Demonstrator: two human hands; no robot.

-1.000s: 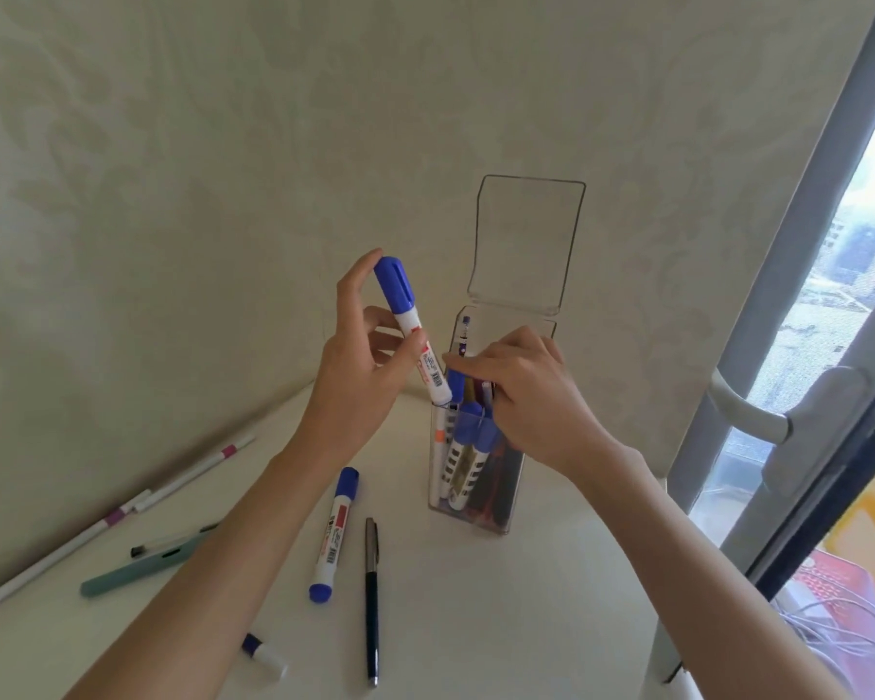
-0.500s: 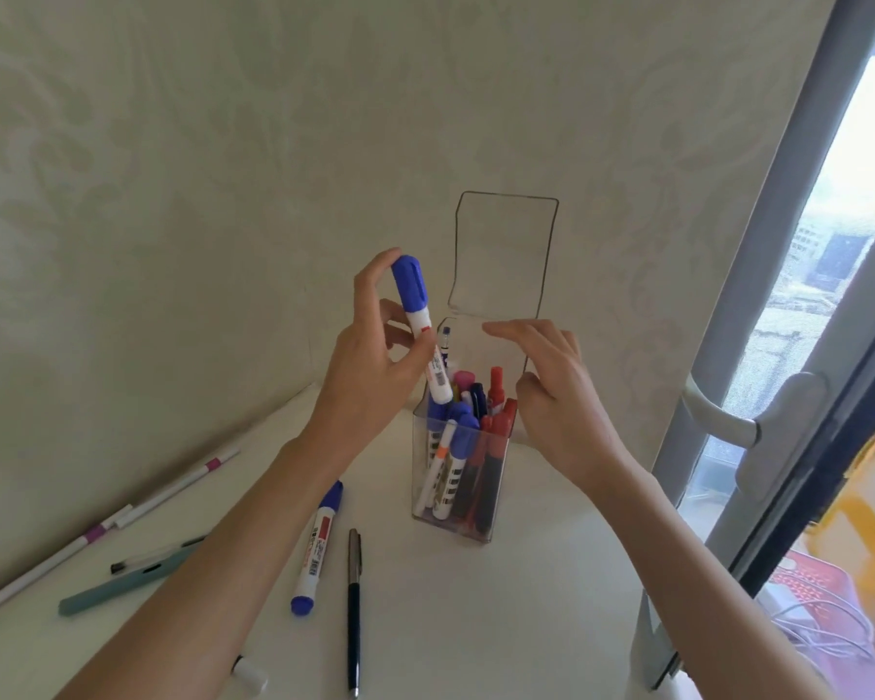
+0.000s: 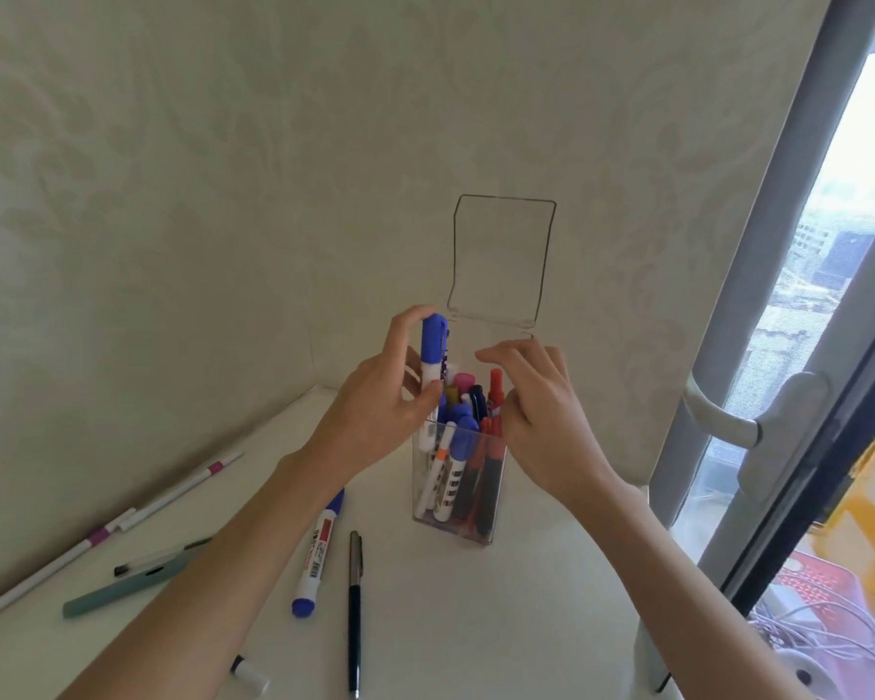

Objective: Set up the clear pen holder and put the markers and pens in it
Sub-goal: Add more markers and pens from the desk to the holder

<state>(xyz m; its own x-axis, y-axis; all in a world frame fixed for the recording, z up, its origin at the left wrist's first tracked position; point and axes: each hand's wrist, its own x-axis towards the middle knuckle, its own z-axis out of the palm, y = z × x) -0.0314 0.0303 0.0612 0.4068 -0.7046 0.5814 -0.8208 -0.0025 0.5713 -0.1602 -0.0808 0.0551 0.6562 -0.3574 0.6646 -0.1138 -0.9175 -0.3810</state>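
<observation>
Nearest, on the table (image 3: 476, 623), lie a black pen (image 3: 354, 613) and a blue marker (image 3: 318, 553), long axes pointing roughly toward the holder (image 3: 468, 538); a teal pen (image 3: 122, 588) lies further left. Beyond them, the left hand (image 3: 375, 416) pinches a second marker (image 3: 433, 356) upright, cap up, lower end at the holder's left rim. Its long axis runs nearly parallel to the holder's walls, so the likely move is straight down. The right hand (image 3: 541, 421) hovers at the right rim, fingers loosely curved, holding nothing. Behind, the lid (image 3: 501, 260) stands open.
</observation>
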